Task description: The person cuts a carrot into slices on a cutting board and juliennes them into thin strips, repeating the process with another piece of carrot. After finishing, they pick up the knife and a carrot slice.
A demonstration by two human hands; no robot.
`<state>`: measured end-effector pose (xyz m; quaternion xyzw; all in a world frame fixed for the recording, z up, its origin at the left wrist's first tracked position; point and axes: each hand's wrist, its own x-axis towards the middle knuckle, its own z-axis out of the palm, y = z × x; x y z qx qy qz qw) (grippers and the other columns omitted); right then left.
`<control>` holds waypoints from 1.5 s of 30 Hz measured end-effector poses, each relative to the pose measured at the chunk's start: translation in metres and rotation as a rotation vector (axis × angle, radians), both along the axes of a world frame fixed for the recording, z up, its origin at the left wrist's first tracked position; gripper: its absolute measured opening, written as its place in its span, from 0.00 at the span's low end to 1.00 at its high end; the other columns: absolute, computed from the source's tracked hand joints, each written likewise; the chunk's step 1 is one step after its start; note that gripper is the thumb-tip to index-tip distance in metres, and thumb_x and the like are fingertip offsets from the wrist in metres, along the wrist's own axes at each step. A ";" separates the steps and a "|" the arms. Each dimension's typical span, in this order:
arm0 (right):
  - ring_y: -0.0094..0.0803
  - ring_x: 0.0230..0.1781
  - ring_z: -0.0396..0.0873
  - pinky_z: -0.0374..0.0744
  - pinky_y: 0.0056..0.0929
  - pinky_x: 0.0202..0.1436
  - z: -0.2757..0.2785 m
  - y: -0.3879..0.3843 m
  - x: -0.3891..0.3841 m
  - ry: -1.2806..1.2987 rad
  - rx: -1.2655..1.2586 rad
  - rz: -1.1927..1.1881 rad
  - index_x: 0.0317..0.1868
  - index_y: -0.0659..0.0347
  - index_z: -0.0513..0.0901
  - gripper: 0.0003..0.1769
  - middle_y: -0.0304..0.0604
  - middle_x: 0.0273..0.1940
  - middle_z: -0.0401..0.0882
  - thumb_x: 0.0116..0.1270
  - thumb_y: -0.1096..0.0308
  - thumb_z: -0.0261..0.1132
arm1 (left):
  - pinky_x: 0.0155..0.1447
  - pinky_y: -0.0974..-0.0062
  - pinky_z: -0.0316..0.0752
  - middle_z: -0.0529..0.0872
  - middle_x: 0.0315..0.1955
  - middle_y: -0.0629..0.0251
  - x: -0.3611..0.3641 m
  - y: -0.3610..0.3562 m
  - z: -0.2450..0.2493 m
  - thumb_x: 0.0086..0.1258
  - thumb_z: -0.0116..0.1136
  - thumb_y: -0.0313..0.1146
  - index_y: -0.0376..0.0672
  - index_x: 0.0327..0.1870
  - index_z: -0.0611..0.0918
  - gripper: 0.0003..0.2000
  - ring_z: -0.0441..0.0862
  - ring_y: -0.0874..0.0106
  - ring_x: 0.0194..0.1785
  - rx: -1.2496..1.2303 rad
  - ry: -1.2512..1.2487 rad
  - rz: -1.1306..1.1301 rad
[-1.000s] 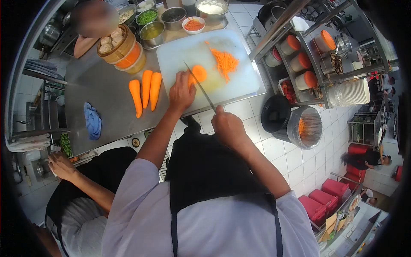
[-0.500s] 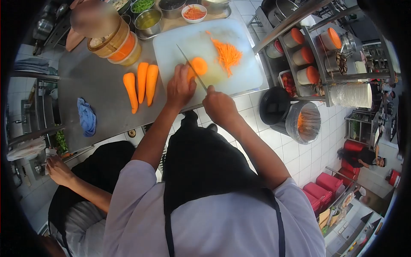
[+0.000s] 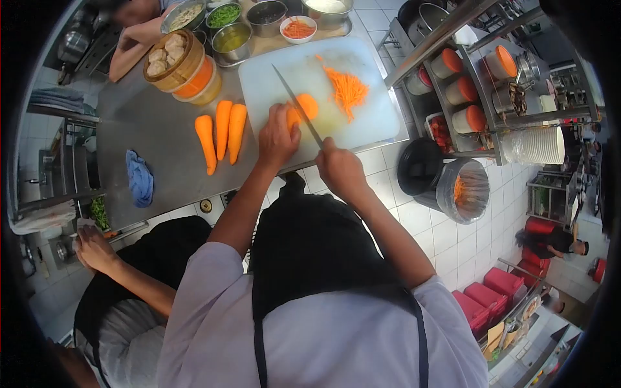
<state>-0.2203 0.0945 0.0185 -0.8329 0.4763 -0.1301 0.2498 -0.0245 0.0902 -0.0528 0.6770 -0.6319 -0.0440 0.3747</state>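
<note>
Head view: the left hand (image 3: 278, 137) is at the left part of one cutting board (image 3: 362, 58), its fingers bent inward and gripping one carrot piece (image 3: 294, 118). This piece lies at the fingertips, on their right side, touching them. One knife (image 3: 286, 87) crosses the board diagonally; its blade passes just beside the fingertips, with carrot rounds (image 3: 309, 103) on the far side, their number hidden by overlap. The right hand (image 3: 341, 169) is closed fully around the knife's handle near the board's front edge.

Counted: one pile of carrot shreds (image 3: 347, 90) at the board's right; three whole carrots (image 3: 222, 129) on the metal table (image 3: 171, 149), left of the board and apart from the fingers; one blue cloth (image 3: 139, 180); one bamboo steamer (image 3: 187, 71) holding dumplings (image 3: 167, 57); one white bowl (image 3: 298, 35) of orange strips; four orange-lidded tubs (image 3: 460, 90) on the rack (image 3: 490, 123). Whether these tubs bear writing cannot be told.
</note>
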 end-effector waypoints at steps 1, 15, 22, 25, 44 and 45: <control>0.61 0.27 0.86 0.83 0.58 0.34 0.008 0.006 -0.006 0.004 0.001 -0.006 0.43 0.68 0.74 0.10 0.62 0.23 0.83 0.74 0.67 0.60 | 0.55 0.52 0.83 0.78 0.62 0.44 -0.001 0.001 0.001 0.68 0.62 0.30 0.38 0.69 0.72 0.27 0.84 0.42 0.54 0.008 0.000 0.009; 0.60 0.27 0.86 0.84 0.56 0.33 0.026 0.049 -0.043 0.090 0.044 0.011 0.41 0.67 0.73 0.10 0.62 0.24 0.84 0.74 0.68 0.60 | 0.58 0.53 0.82 0.78 0.62 0.45 -0.001 0.003 0.000 0.70 0.61 0.30 0.36 0.68 0.73 0.25 0.84 0.43 0.56 -0.018 0.005 -0.013; 0.59 0.28 0.87 0.85 0.54 0.33 0.026 0.049 -0.034 0.121 0.058 0.014 0.41 0.69 0.74 0.09 0.62 0.25 0.85 0.71 0.70 0.61 | 0.55 0.53 0.83 0.78 0.62 0.45 0.000 0.002 -0.002 0.69 0.60 0.31 0.36 0.69 0.73 0.26 0.85 0.44 0.54 -0.017 -0.024 -0.014; 0.59 0.29 0.88 0.85 0.53 0.33 0.023 0.043 -0.029 0.123 0.062 0.028 0.42 0.69 0.75 0.09 0.61 0.26 0.86 0.70 0.71 0.62 | 0.54 0.52 0.83 0.78 0.61 0.45 0.001 0.001 -0.004 0.69 0.60 0.31 0.36 0.69 0.73 0.27 0.85 0.44 0.53 -0.031 -0.042 -0.011; 0.55 0.31 0.90 0.88 0.49 0.35 -0.024 -0.021 0.025 0.185 0.062 0.078 0.43 0.68 0.75 0.09 0.59 0.28 0.87 0.71 0.70 0.64 | 0.54 0.53 0.84 0.79 0.60 0.46 0.003 -0.002 -0.006 0.67 0.63 0.30 0.38 0.68 0.72 0.27 0.85 0.44 0.54 -0.018 -0.013 -0.005; 0.55 0.31 0.90 0.88 0.49 0.36 -0.026 -0.021 0.027 0.188 0.079 0.052 0.43 0.68 0.75 0.09 0.59 0.28 0.87 0.71 0.70 0.64 | 0.54 0.53 0.84 0.79 0.60 0.46 0.003 -0.002 -0.006 0.67 0.63 0.30 0.38 0.68 0.72 0.27 0.85 0.44 0.54 -0.023 -0.016 -0.009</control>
